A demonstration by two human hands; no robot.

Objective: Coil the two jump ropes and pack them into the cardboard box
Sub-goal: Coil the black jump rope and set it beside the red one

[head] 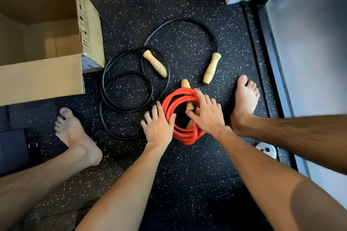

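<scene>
Red jump rope [187,139]: cord is presenting as smooth, glossy plastic or rubber. Black jump rope [180,18]: cord is showing a smooth skin with a lower sheen. First wooden handle [155,63] and second wooden handle [211,68]: both are appearing as pale turned wood, smooth and satin, the second carrying fine dark grooves. Cardboard box [41,78]: is showing matt brown board, black print on one wall. Floor [187,165]: is reading as matt black rubber, grainy, flecked pale. Side panel [309,43]: is giving a dull brushed-metal sheen.

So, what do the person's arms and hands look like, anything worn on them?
The left forearm and right forearm are bare to the frame edge, no sleeves showing. The left hand and right hand wear no gloves; no watch, bracelet or ring is visible.
</scene>
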